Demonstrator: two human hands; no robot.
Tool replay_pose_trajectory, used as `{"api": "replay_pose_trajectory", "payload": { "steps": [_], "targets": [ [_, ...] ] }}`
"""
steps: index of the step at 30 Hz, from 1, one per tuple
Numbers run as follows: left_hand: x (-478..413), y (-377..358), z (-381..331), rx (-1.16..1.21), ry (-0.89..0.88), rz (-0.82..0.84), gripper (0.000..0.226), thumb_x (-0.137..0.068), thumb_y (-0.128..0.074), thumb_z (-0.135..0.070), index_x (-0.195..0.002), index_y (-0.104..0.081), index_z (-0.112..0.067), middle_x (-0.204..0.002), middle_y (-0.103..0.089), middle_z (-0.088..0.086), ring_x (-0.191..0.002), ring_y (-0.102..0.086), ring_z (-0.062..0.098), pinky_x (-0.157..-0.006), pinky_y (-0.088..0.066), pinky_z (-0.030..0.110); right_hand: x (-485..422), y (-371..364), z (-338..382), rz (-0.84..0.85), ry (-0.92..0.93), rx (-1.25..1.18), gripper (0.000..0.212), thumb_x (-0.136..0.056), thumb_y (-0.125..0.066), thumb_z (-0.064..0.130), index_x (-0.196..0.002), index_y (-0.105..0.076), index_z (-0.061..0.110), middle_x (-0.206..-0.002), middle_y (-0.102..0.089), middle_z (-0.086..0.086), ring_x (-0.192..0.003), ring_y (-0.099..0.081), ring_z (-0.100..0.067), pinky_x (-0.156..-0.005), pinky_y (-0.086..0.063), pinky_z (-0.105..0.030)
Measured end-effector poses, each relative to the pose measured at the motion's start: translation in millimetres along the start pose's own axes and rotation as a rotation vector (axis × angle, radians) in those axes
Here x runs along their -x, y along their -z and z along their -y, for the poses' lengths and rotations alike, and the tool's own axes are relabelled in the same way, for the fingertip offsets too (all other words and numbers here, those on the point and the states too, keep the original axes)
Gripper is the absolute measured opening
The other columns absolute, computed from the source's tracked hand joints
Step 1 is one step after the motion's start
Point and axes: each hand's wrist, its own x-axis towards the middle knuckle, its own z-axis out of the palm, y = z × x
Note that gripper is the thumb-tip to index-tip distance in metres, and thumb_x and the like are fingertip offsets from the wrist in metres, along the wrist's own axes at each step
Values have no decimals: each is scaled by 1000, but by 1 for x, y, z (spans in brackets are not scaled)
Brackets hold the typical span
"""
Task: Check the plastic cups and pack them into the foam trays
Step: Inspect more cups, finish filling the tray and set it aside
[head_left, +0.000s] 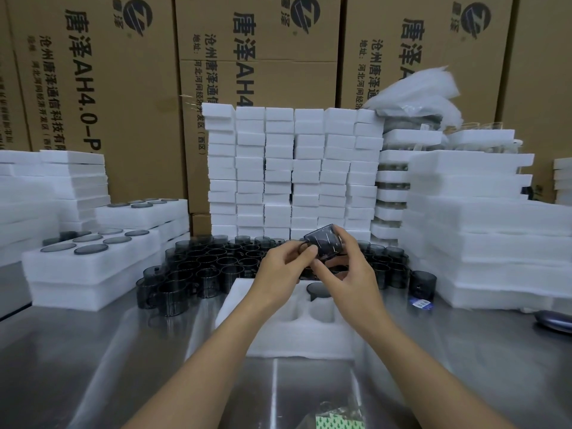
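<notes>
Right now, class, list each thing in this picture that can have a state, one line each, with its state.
held cup: tilted, raised above the front tray.
left hand: pinches the held cup.
right hand: grips the held cup.
front tray: one pocket filled, two seen empty.
loose cups: upright on the table, unpacked.
left trays: stacked, top pockets filled.

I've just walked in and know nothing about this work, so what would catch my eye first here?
At centre, the left hand and right hand together hold one smoky grey see-through plastic cup, tilted, above a white foam tray with round pockets. Behind them a crowd of like cups stands on the steel table, and a wall of stacked white foam blocks rises before brown cardboard boxes.
</notes>
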Motion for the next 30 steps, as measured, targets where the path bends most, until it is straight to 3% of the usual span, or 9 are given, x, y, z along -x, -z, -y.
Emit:
{"api": "replay_pose_trajectory", "payload": {
  "steps": [3, 6, 9, 14, 19, 21, 23, 27, 30],
  "targets": [
    [0, -1, -2, 34, 5, -13, 24, -110, -60, -38, -110, -78, -22, -100, -78, -9, -97, -71, 10, -82, -53, 35, 0, -2, 3, -31, -21, -87, 66, -93, -83, 32, -150, -49, 37, -113, -74, 10, -101, -73, -10, -78, -61, -22],
    [-1, 0, -8, 189, 54, -37, 40, -113, -44, -48, -118, -78, -27, -112, -80, -12, -105, -75, 6, -83, -54, 36, -3, -3, 7, -57, -111, -273, 53, -88, -88, 20, -129, -55, 27, -116, -76, 4, -88, -76, -14, -65, -60, -24],
    [-2, 4, -9, 281, 84, -38, 47, -113, -40, -54, -130, -75, -29, -123, -80, -7, -118, -73, 10, -88, -54, 39, -7, 1, 13, 8, -264, -472, 54, -81, -87, 35, -125, -62, 18, -116, -79, -4, -82, -75, -17, -65, -57, -24],
    [-2, 4, -7, 306, 60, 47, 51, -104, -47, -61, -133, -76, -31, -132, -77, -5, -128, -67, 10, -104, -55, 45, -11, 10, 19, 259, -565, -931, 61, -98, -61, 58, -125, -78, 6, -119, -77, -15, -81, -73, -20, -70, -59, -30],
    [0, 2, -9, 361, 65, 69, 54, -99, -58, -68, -125, -80, -26, -118, -80, 7, -104, -74, 23, -85, -57, 29, -9, 5, 21, 369, -600, -850, 77, -103, -47, 66, -128, -73, -3, -105, -76, -18, -80, -73, -21, -72, -56, -31],
    [-1, 4, -9, 382, 54, 28, 54, -99, -59, -69, -123, -82, -25, -124, -79, 10, -113, -75, 27, -95, -57, 35, -8, 3, 23, 359, -602, -831, 74, -103, -49, 63, -134, -68, -1, -111, -76, -19, -84, -74, -23, -70, -59, -31],
    [-1, 6, -8, 395, 54, -15, 52, -100, -58, -68, -121, -83, -27, -124, -80, 3, -121, -73, 21, -104, -54, 40, -7, 3, 25, 329, -576, -836, 65, -100, -58, 59, -136, -68, 6, -121, -77, -17, -96, -77, -25, -74, -61, -32],
    [1, 7, -9, 372, 58, -37, 50, -99, -57, -69, -119, -83, -30, -124, -80, -5, -124, -70, 11, -102, -49, 38, -5, 4, 27, 323, -457, -752, 51, -96, -74, 43, -137, -65, 14, -136, -73, -6, -129, -69, -25, -91, -55, -37],
    [2, 5, -11, 373, 74, -44, 52, -96, -59, -72, -117, -83, -31, -124, -80, -7, -127, -68, 13, -103, -48, 39, -4, 2, 28, 291, -460, -746, 46, -97, -73, 38, -136, -65, 16, -142, -70, -1, -136, -64, -21, -96, -53, -38]
  ]
}}
